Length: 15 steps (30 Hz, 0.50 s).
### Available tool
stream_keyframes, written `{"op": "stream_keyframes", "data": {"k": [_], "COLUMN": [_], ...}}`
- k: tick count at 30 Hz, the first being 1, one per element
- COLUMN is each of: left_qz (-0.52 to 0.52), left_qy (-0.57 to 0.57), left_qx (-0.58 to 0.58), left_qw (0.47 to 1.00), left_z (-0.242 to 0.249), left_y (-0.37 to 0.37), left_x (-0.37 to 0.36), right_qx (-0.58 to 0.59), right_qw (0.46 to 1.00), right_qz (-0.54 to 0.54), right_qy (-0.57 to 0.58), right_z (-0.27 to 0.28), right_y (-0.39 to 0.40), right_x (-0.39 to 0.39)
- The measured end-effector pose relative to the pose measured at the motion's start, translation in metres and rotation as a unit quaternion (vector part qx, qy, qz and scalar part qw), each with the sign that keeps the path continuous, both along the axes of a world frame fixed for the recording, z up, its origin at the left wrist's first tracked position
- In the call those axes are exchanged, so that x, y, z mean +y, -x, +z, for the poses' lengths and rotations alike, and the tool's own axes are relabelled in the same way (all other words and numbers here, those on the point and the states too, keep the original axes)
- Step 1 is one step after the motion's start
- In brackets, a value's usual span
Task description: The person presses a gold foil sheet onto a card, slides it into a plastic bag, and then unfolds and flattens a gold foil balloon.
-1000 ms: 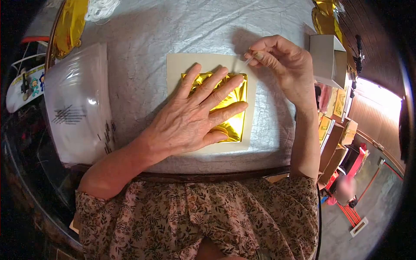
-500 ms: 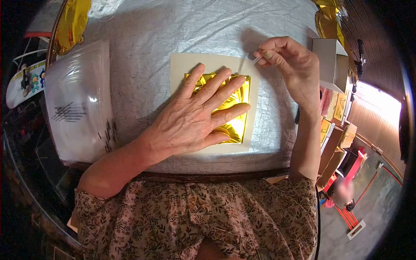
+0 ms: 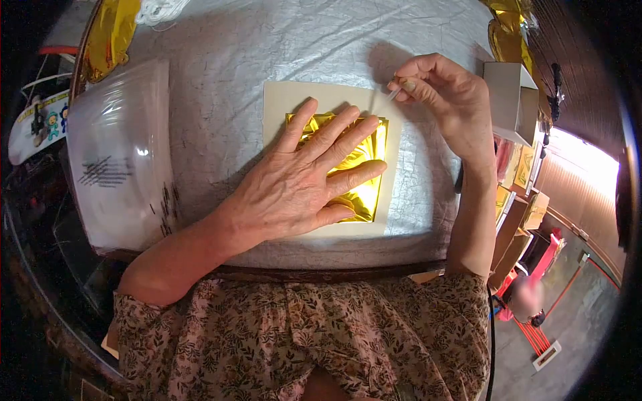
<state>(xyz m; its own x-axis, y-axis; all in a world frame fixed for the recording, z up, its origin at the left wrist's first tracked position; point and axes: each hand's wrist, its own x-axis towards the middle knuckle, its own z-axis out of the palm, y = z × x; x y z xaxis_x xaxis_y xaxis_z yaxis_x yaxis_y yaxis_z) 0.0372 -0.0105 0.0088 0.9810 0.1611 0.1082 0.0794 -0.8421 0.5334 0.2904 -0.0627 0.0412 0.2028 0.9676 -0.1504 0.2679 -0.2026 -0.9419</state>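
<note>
My left hand (image 3: 287, 177) lies flat with fingers spread over a square of shiny gold foil (image 3: 364, 194), pressing on it. Beneath the foil is a cream sheet of card (image 3: 275, 100), whose border shows on all sides. Part of the foil is hidden under my palm and fingers. Above the card's upper right corner, my right hand (image 3: 447, 100) is closed in a pinch. Between its thumb and forefinger is a thin, pale, see-through strip (image 3: 392, 95), pointing down toward the foil's top edge.
Clear plastic bags (image 3: 120, 154) lie stacked at the table's left, on a wrinkled silver cover (image 3: 221, 67). A white box (image 3: 505, 97) stands at the right edge. Gold foil pieces (image 3: 114, 40) and white string (image 3: 159, 9) are at the far left. Another person (image 3: 525, 297) is in the background.
My right hand has shifted very slightly left and up with the strip in its pinch. My left hand stays flat on the foil.
</note>
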Motion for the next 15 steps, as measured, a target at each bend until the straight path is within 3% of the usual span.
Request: {"op": "stream_keyframes", "data": {"k": [15], "left_qz": [0.012], "left_qy": [0.016], "left_qx": [0.000], "left_qw": [1.000], "left_z": [-0.0017], "left_y": [0.0000], "left_x": [-0.0014], "right_qx": [0.011], "right_qw": [0.998], "right_qz": [-0.053], "right_qy": [0.042], "right_z": [0.0014], "right_y": [-0.0018], "right_x": [-0.0004]}}
